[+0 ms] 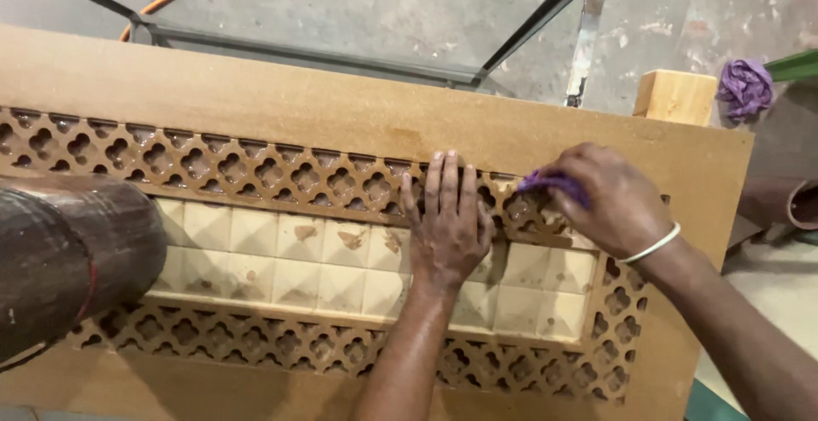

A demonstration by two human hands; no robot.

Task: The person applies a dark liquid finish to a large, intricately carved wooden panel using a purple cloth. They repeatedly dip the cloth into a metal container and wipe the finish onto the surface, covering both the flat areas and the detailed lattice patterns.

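panel [341, 118]: tan, quatrefoil lattice | tiles [273, 259]: cream pyramids (brown smears) | cloth [550, 184]: purple | bangle [654, 246]: white

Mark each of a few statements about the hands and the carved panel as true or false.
1. The left hand lies flat on the carved panel. True.
2. The right hand holds a yellow sponge. False: it pinches a purple cloth.
3. A white band circles the right wrist. True.
4. The panel's centre is smooth and plain. False: pyramid-shaped tiles fill it.
5. A wooden block stands past the panel's far right corner. True.
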